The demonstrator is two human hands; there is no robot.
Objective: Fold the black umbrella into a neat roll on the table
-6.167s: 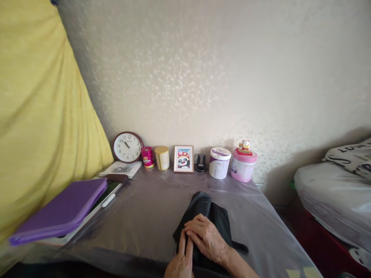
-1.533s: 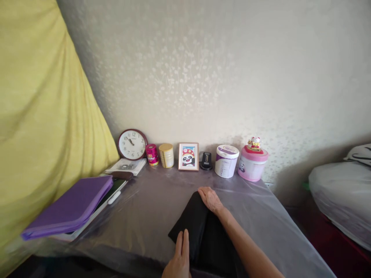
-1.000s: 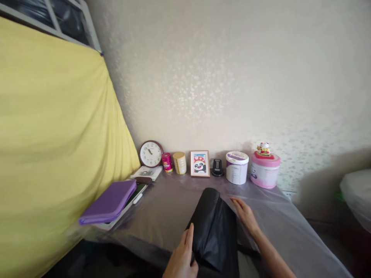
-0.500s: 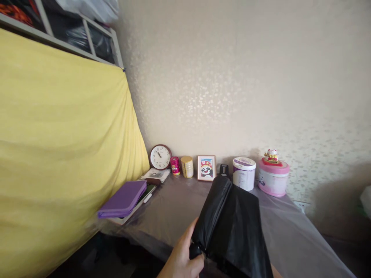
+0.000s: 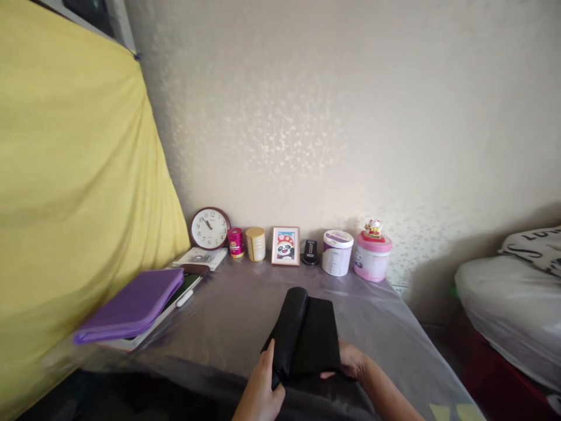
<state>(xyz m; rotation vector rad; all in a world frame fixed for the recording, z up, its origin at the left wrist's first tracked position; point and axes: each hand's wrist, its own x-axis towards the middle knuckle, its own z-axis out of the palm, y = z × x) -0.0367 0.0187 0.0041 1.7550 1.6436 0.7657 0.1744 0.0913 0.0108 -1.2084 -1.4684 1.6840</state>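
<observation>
The black bundle [image 5: 302, 333] is dropping back down from its raised position, now lying in front of the framed picture [image 5: 285, 246]. Your left hand [image 5: 260, 389] is pinching its near edge; your right hand [image 5: 350, 361] is reappearing, open and sliding beneath it. A loosening pinch is risking a slip across the plastic sheet [image 5: 228, 318].

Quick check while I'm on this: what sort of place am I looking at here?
Probably a small bedroom in a home: a pillow lies on what looks like bedding at the right, and a clock and a framed picture stand along the wall.
</observation>
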